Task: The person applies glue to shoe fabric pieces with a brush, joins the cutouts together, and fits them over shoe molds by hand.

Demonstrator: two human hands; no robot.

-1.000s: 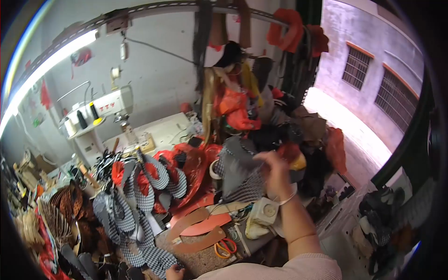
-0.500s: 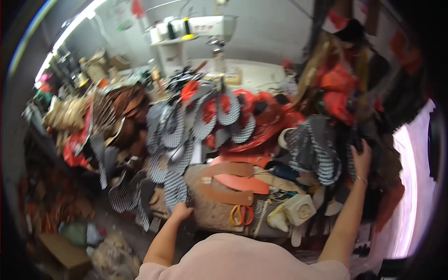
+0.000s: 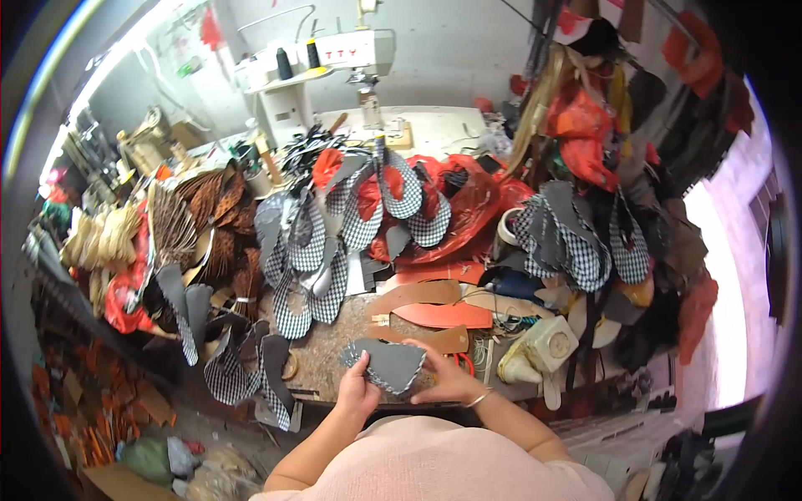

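Observation:
A dark grey shoe upper piece (image 3: 386, 364) with a black-and-white checkered edge is held in front of my body, grey face up. My left hand (image 3: 357, 391) grips its left end, thumb on top. At the right end, my right hand (image 3: 449, 378) has its fingers around the edge; a bracelet circles that wrist. Just beyond lie tan and orange strips (image 3: 443, 315), and orange-handled scissors (image 3: 465, 363) are partly hidden behind my right hand. More checkered upper pieces (image 3: 326, 288) lie to the left on the bench.
A sewing machine (image 3: 342, 52) with thread cones stands at the back. Red plastic bags (image 3: 476, 204) lie mid-bench. Checkered pieces (image 3: 585, 255) hang at right near a cream-coloured device (image 3: 547, 344). Brown bundles (image 3: 221, 200) sit at left, with scraps and bags (image 3: 150, 459) on the floor.
My right hand has come back from the hanging pieces at right to the middle. My left hand has moved slightly right; both now hold a grey-faced piece. The view has shifted and sharpened.

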